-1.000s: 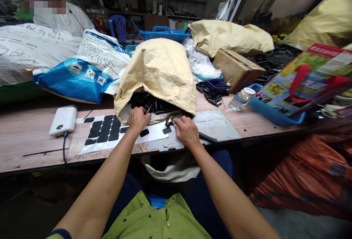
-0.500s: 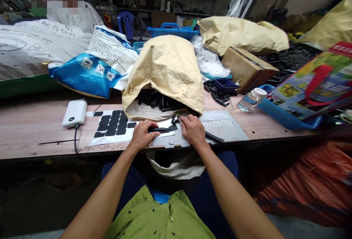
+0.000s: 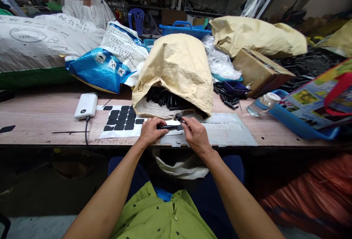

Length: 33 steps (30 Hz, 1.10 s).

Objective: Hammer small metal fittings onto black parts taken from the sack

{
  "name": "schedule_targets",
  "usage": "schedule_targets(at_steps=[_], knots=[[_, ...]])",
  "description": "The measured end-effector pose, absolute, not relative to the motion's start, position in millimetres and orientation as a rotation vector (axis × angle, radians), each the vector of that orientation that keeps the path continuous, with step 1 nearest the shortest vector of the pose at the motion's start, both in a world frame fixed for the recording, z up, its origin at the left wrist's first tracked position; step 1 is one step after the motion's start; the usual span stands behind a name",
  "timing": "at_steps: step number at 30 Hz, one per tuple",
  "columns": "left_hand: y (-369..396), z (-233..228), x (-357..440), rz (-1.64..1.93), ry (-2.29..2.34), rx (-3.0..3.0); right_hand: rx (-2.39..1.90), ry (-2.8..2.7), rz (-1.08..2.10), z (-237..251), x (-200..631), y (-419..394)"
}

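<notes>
My left hand (image 3: 150, 130) is closed on the near end of a slim black elongated piece (image 3: 169, 126), which lies nearly level over the white and grey sheets and points right. My right hand (image 3: 195, 133) pinches a small hammer-like tool with a dark rounded head (image 3: 178, 116); its handle is hidden by the hand. The tool's head is just above the black piece's right end. Left of my hands is a white sheet (image 3: 103, 135) bearing rows of black rounded-square patches (image 3: 120, 118). A tan sack (image 3: 176, 59) gapes toward me, with many black pieces (image 3: 167, 99) inside.
A white power bank (image 3: 85, 105) with a black cable lies left. A blue-white bag (image 3: 96, 68) stands behind it. On the right are a clear jar (image 3: 261, 105), a blue tray (image 3: 310, 129), a wooden box (image 3: 258, 72) and loose black pieces (image 3: 228, 99). A person sits across the table.
The view has shifted slightly left. My right hand has turned the tool so that its head points up, and the black handle seen beneath the wrist is now hidden. My left hand keeps its hold.
</notes>
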<state>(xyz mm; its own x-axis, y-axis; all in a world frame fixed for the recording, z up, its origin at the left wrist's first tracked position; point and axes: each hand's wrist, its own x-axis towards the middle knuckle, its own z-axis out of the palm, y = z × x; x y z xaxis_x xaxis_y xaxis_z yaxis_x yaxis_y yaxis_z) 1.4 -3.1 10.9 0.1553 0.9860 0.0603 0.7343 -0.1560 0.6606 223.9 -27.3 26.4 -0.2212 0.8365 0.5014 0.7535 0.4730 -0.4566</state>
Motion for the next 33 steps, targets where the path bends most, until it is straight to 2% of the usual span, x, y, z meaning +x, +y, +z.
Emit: schedule_targets(at_steps=[4,12,26,33], knots=[[-2,10,2,0.692,1.631,1.937,-1.262,-2.041,0.229,29,206,-38],[-2,11,2,0.69,1.658,1.954,-1.289,-2.181,0.117,28,194,-47],[-5,12,4,0.734,1.658,1.961,-1.397,-1.99,0.149,29,211,-44],[-5,11,4,0.703,1.658,1.973,-1.526,-1.985,0.002,20,248,-24]])
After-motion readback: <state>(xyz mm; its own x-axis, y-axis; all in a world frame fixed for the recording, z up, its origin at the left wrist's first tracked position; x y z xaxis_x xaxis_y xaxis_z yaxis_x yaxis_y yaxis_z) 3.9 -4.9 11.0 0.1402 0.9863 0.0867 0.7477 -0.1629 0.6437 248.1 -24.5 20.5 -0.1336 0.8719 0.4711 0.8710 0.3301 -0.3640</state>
